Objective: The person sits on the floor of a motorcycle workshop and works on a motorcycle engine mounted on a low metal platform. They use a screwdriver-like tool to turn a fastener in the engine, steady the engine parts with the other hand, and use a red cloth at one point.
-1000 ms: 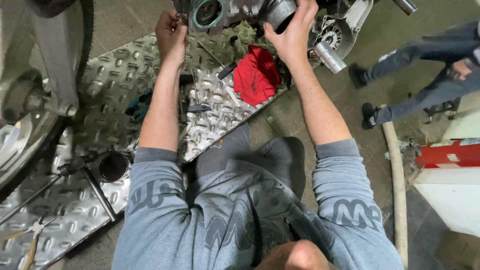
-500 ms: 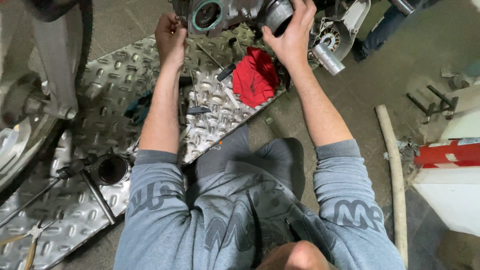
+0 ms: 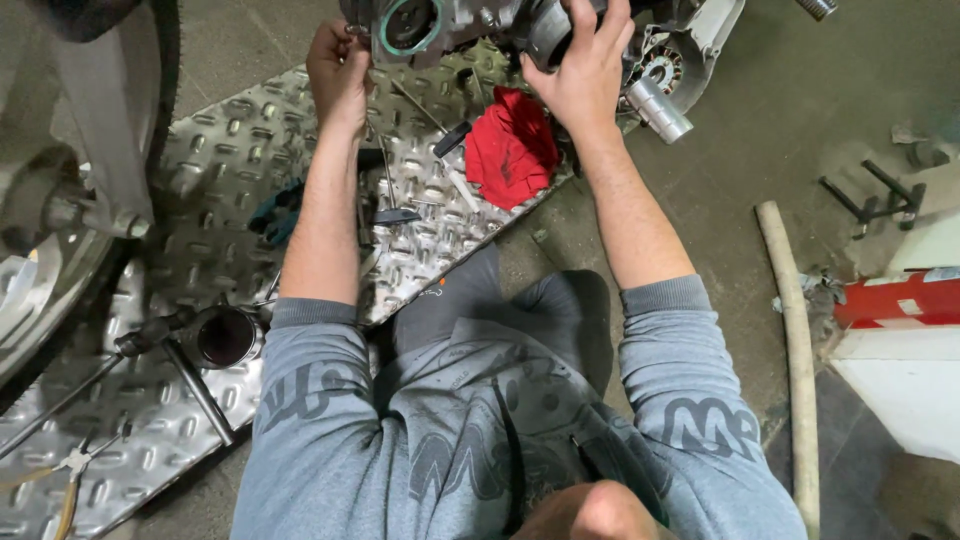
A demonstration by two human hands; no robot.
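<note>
One cam only, head-worn, looking steeply down over the wearer's grey sweatshirt [image 3: 480,450] and both forearms, so near that chin and chest fill the bottom edge. It faces fwd/down toward the engine block [image 3: 470,25] cut off at the top edge, where the left hand [image 3: 340,70] and right hand [image 3: 585,75] reach, w/ the diamond-plate sheet [image 3: 200,180] spread across the centre-left. Left edge catches part of a wheel [image 3: 40,230], right side takes in concrete floor w/ a pale hose [image 3: 795,330]; no 2nd view, so no shared area.
</note>
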